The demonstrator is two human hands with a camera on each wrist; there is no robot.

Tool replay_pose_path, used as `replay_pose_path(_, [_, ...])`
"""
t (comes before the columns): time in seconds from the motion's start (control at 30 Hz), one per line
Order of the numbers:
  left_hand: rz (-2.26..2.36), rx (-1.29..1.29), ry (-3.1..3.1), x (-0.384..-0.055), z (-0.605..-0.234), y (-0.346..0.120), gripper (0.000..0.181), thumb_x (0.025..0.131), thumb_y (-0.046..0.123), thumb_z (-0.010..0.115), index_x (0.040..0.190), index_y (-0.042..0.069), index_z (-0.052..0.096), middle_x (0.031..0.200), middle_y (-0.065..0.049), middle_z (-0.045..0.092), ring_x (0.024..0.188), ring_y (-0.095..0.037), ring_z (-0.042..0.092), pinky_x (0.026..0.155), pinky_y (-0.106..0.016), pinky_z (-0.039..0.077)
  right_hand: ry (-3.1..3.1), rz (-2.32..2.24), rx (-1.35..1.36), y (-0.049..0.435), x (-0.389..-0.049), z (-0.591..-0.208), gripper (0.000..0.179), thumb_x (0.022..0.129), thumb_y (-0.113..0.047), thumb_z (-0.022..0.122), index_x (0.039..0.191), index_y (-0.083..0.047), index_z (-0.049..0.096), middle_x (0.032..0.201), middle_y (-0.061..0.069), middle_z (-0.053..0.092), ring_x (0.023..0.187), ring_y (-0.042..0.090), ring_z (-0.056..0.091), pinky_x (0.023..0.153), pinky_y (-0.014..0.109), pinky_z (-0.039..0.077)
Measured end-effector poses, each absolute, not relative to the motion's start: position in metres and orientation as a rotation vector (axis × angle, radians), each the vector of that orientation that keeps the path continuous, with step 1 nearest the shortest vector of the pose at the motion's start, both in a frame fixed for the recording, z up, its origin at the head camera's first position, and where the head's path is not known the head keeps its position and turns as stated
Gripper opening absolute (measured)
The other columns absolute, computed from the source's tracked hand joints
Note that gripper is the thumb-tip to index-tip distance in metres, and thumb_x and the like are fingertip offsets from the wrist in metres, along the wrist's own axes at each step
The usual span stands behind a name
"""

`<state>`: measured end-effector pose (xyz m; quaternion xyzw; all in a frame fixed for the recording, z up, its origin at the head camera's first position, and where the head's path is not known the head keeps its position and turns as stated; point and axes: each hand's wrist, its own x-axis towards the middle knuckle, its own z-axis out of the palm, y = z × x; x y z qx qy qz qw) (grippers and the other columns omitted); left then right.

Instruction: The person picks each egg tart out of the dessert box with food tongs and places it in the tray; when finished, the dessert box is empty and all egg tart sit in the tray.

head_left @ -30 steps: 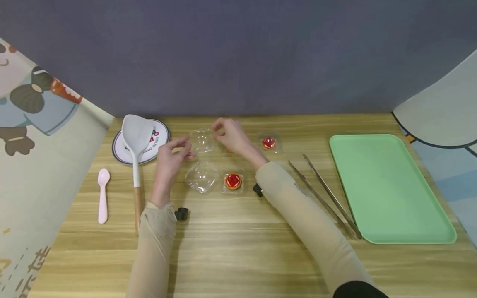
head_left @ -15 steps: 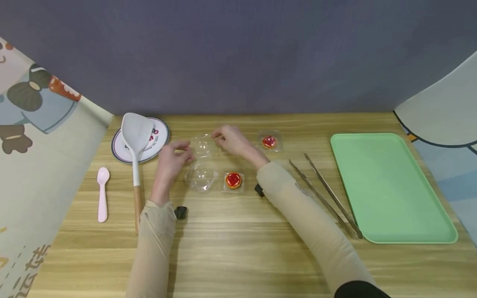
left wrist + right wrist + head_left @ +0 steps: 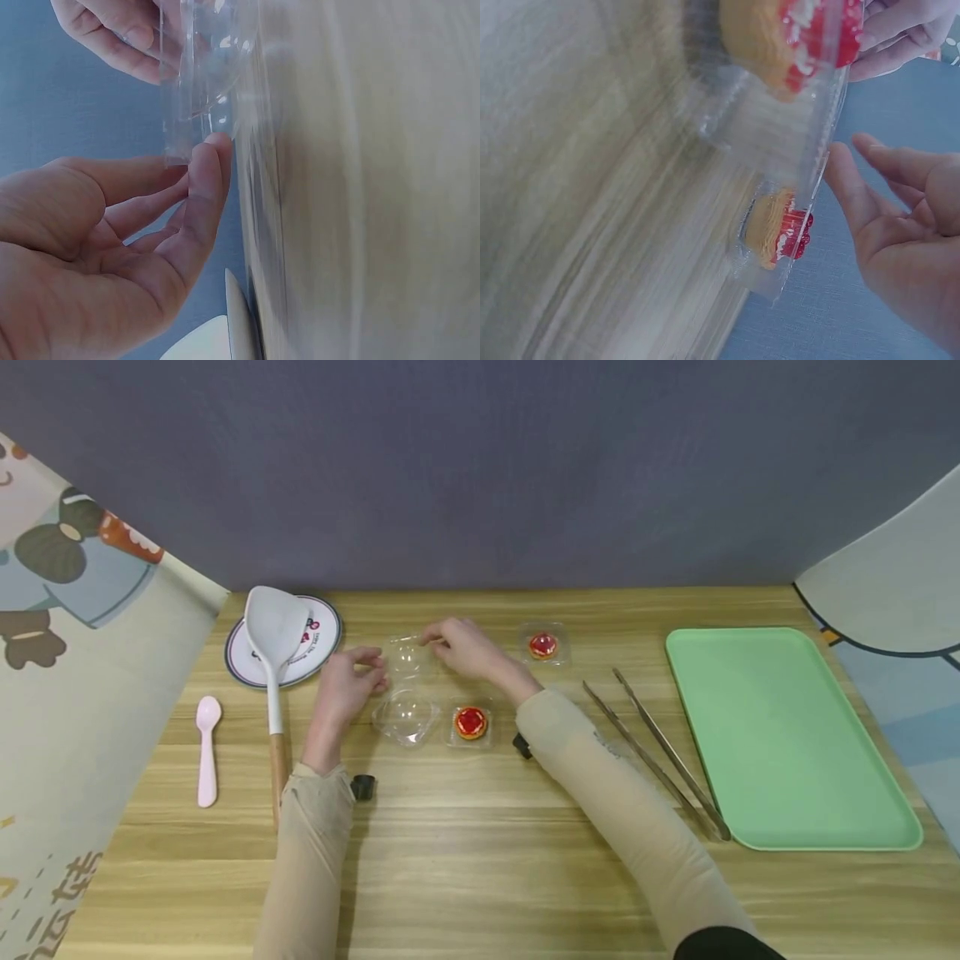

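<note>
Two clear plastic clamshell boxes lie with their domed lids folded left. The far box's lid (image 3: pixel 407 658) is between my hands. My left hand (image 3: pixel 347 689) pinches that lid's corner between thumb and finger, as the left wrist view shows. My right hand (image 3: pixel 467 647) has curved fingers at the lid's right edge. Its fingertips (image 3: pixel 838 154) are parted, with nothing visible between them. The far box's base is hidden beneath this hand. Nearer me lies the other lid (image 3: pixel 407 718), beside a red-topped tart (image 3: pixel 470 723) in its base. Another red-topped tart (image 3: pixel 543 646) sits in clear plastic to the right.
On the left, a white spatula (image 3: pixel 272 635) rests across a patterned plate (image 3: pixel 321 643). A pink spoon (image 3: pixel 207 752) lies beside its handle. Metal tongs (image 3: pixel 667 752) lie right of the tarts, their joined end at the green tray (image 3: pixel 787 743). A grey panel rises behind the table.
The far box's lid has come down flatter toward the table. My right hand has moved slightly down and left with it, while my left hand has stayed nearly in place.
</note>
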<state>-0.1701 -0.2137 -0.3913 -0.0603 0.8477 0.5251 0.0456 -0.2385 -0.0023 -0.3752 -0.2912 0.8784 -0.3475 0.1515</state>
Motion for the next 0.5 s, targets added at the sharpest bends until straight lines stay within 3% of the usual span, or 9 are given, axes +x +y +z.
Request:
replay_pose_path(0.1, [1.612, -0.187, 2.572, -0.1702, -0.3903, -0.2134, 0.044, 0.102, -0.012, 0.061, 0.145, -0.018, 0.052, 0.13, -0.036, 0.062, 0.074, -0.005, 0.068, 0.078, -0.02, 0.065, 2.516, -1.034, -0.817, -0.0022, -0.2373, -0.3749, 0.036, 0.106, 0.007, 0.055, 0.138, -0.001, 0.069, 0.141, 0.017, 0.068, 0.064, 0.012, 0.052, 0.078, 0.026, 0.056])
replay_pose_path(0.27, [1.626, -0.199, 2.539, -0.1696, -0.3882, -0.212, 0.047, 0.103, -0.012, 0.059, 0.148, -0.017, 0.049, 0.134, -0.035, 0.06, 0.077, -0.009, 0.071, 0.081, -0.021, 0.065, 2.512, -1.077, -0.764, -0.0029, -0.2348, -0.3738, 0.035, 0.107, 0.005, 0.054, 0.138, -0.002, 0.07, 0.138, 0.017, 0.069, 0.054, 0.006, 0.045, 0.051, 0.019, 0.044])
replay_pose_path(0.37, [1.635, -0.21, 2.526, -0.1689, -0.387, -0.2115, 0.047, 0.104, -0.011, 0.059, 0.149, -0.017, 0.048, 0.135, -0.035, 0.059, 0.077, -0.009, 0.071, 0.081, -0.021, 0.065, 2.518, -1.075, -0.751, -0.0033, -0.2338, -0.3736, 0.034, 0.108, 0.003, 0.055, 0.139, -0.002, 0.069, 0.139, 0.018, 0.068, 0.053, 0.006, 0.045, 0.051, 0.02, 0.044])
replay_pose_path(0.5, [1.628, -0.212, 2.524, -0.1682, -0.3859, -0.212, 0.046, 0.106, -0.007, 0.057, 0.15, -0.016, 0.047, 0.138, -0.035, 0.058, 0.075, -0.007, 0.07, 0.079, -0.021, 0.065, 2.546, -1.058, -0.761, -0.0036, -0.2333, -0.3739, 0.034, 0.108, 0.0, 0.055, 0.139, -0.002, 0.068, 0.141, 0.017, 0.068, 0.063, 0.01, 0.05, 0.07, 0.025, 0.054])
